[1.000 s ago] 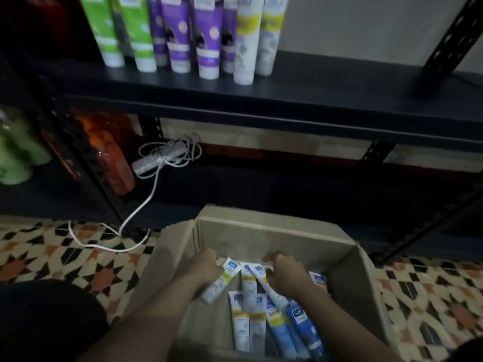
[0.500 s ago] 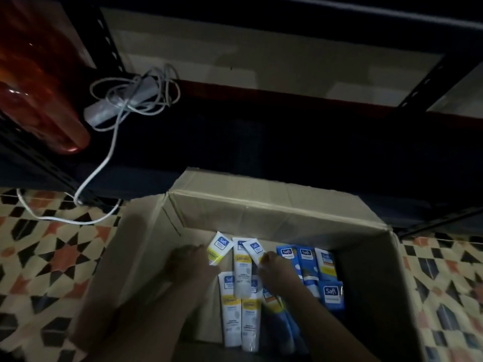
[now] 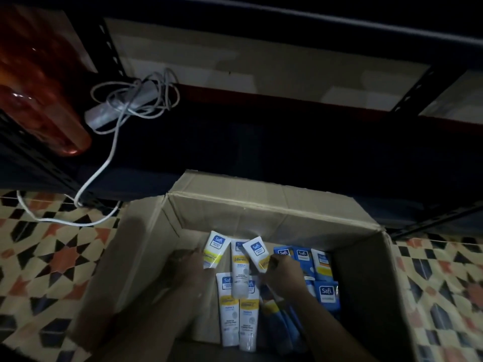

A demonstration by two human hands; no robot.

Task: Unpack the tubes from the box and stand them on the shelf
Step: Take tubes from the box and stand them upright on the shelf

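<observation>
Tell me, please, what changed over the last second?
The view dipped toward the box; the stocked upper shelf left the frame. The left hand still grips the left tube, now more upright; the right hand still grips the right tube. Box and other tubes unchanged.

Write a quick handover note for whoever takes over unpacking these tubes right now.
Left hand: grips the left white-yellow tube, low inside the box.
Right hand: pinches the tilted white-yellow tube, also inside the box.
Lying in the box: other white-yellow tubes in the middle, blue tubes on the right.
Done: no tube stands on the dark shelf behind the box in this view.
Left: lift out both held tubes, stand them up, then the rest.
</observation>
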